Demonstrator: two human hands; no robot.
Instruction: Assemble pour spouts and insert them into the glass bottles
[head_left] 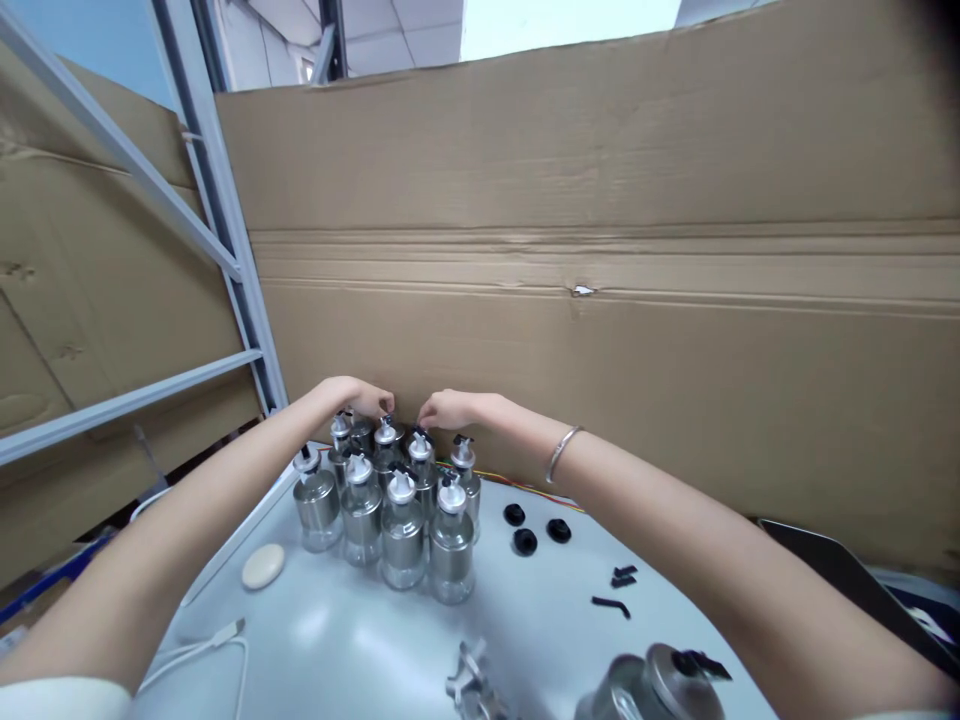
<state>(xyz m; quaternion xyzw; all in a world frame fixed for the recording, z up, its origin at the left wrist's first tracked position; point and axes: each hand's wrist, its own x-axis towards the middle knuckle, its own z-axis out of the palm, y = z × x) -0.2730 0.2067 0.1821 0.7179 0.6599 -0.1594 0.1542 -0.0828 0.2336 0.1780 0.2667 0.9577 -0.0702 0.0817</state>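
Several clear bottles with a grey metallic band, silver caps and black spouts stand close together; a front bottle [403,540] is among them. At the back of the group, my left hand [367,399] is closed, with its fingertips at the black spout of a rear bottle [387,440]. My right hand [448,409] pinches at the black spout of the neighbouring bottle [421,470]. The fingertips of both hands are small and partly hidden. Another bottle [464,460] stands upright to the right, below my right wrist.
Black round caps [525,542] and a bent black spout [611,606] lie on the white table [360,650]. At the front are a silver knobbed part [474,682] and a tilted bottle [660,690]. A cream oval object [263,567] and white cable [225,634] lie left. Cardboard [600,380] walls the back.
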